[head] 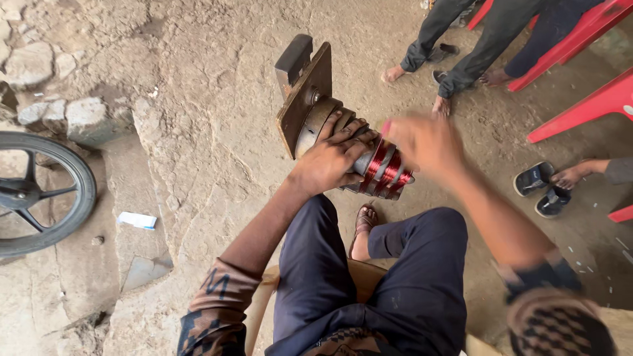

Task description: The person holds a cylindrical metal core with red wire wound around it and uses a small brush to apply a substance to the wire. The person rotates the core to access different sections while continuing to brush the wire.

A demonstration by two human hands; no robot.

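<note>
Bare dirt floor (217, 132) is lying under a seated person. At frame centre the left hand (333, 158) is clamping the winding former (316, 109); several red copper wire (388, 173) coils are already wound. The right hand (425, 142), blurred, is hovering just beside them, grip unclear. No containers are showing. Red chairs (580, 39) are standing upper right.

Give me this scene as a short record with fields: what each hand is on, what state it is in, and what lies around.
left hand: left hand lies over the winding jig, fingers wrapped on its shaft
right hand: right hand blurred, at the red wire coils; grip unclear
seat: person sits, legs in dark trousers
left side: wheel on dirt ground
right side: red chairs, other people's feet, sandals
</note>
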